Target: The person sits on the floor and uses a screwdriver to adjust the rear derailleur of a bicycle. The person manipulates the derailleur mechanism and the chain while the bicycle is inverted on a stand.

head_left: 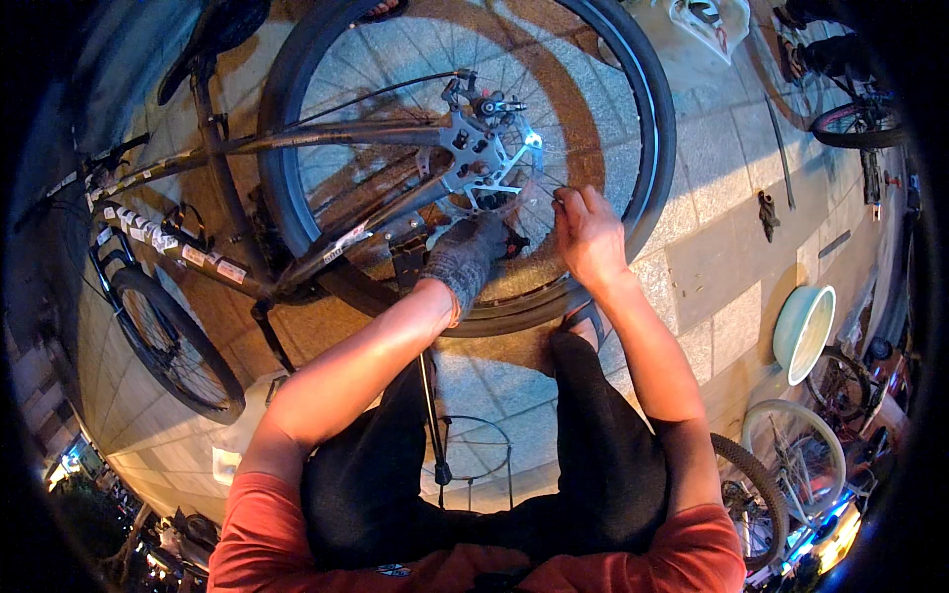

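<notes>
A dark bicycle frame (341, 138) stretches across the left and middle, with its large rear wheel (664, 128) in front of me. At the wheel's centre sit a silver hub plate (476, 158) and a disc brake caliper (491, 105). My left hand (465, 259), in a grey knit glove, is closed beside the black derailleur (514, 243), just below the hub; its fingertips are hidden. Bare and pinched, my right hand (591, 235) is at the spokes right of the hub. Something thin shows at its fingertips, too small to name.
Between my legs are a black rod (432, 415) and a wire ring stand (509, 450). A pale green basin (803, 334) lies to the right, near a spare wheel rim (794, 410) and a tyre (766, 474). Dark tools (767, 215) and a plastic bag (714, 22) lie beyond.
</notes>
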Demonstrator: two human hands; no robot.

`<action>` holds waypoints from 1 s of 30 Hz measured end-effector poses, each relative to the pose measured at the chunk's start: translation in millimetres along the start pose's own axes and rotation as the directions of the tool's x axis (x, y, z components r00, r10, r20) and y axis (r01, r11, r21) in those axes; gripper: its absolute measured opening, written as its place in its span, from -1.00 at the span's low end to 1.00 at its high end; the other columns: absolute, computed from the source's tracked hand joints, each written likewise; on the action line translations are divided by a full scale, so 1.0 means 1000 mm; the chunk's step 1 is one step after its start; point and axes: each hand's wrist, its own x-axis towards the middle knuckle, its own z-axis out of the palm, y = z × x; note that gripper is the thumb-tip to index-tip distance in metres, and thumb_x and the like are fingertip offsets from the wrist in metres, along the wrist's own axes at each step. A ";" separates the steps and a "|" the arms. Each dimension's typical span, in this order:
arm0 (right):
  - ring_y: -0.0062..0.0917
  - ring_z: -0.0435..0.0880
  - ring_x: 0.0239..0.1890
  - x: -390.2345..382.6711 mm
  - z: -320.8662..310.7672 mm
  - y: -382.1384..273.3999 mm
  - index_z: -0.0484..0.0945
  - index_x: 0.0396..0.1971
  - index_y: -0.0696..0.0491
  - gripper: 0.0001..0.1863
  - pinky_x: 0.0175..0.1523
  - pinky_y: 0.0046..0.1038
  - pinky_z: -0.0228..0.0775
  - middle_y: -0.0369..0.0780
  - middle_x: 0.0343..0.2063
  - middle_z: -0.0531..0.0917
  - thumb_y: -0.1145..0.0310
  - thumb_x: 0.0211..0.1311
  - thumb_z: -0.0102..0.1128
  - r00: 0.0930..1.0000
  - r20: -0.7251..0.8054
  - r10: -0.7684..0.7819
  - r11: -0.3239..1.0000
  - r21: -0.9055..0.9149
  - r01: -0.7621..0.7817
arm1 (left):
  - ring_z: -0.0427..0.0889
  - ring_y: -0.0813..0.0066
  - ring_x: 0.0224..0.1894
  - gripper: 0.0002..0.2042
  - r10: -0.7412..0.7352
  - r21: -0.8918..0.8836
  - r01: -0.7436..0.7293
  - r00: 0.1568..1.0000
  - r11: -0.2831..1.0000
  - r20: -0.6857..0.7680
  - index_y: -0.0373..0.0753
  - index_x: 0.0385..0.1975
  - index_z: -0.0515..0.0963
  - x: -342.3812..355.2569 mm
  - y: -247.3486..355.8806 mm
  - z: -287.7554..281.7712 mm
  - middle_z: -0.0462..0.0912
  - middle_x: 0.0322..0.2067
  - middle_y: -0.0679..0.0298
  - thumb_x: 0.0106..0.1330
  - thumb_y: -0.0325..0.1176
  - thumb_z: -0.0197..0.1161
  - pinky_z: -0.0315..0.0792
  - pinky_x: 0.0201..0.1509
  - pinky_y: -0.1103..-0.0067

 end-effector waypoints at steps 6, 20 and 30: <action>-0.12 0.60 -0.15 0.019 -0.015 0.002 0.59 -0.13 0.07 -0.76 -0.06 -0.16 0.43 -0.09 -0.22 0.62 0.37 0.22 0.29 0.994 -0.103 -0.033 0.989 -0.147 0.017 | 0.56 0.53 -0.42 -0.77 0.046 0.204 -0.074 0.989 0.976 0.138 -0.15 -0.22 0.64 -0.012 0.001 -0.003 0.63 -0.44 0.37 0.51 -0.13 0.19 0.43 -0.38 0.52; -0.07 0.71 -0.29 0.010 -0.007 -0.044 0.63 -0.17 0.04 -0.83 -0.22 -0.12 0.55 -0.08 -0.32 0.69 0.33 0.30 0.33 0.981 0.023 0.193 0.932 0.307 -0.191 | 0.59 0.44 -0.51 -0.72 0.224 0.302 -0.222 0.974 0.927 0.029 -0.23 -0.24 0.61 -0.019 0.007 -0.002 0.61 -0.50 0.27 0.52 -0.15 0.10 0.45 -0.47 0.44; -0.04 0.71 -0.28 0.003 -0.005 -0.045 0.62 -0.19 0.04 -0.82 -0.21 -0.10 0.55 -0.07 -0.31 0.69 0.28 0.32 0.32 0.981 0.118 0.154 0.953 0.244 -0.179 | 0.56 0.44 -0.40 -0.71 0.270 0.396 -0.276 0.960 0.876 0.072 -0.20 -0.17 0.62 -0.023 0.018 -0.003 0.61 -0.39 0.24 0.45 -0.11 0.13 0.44 -0.39 0.43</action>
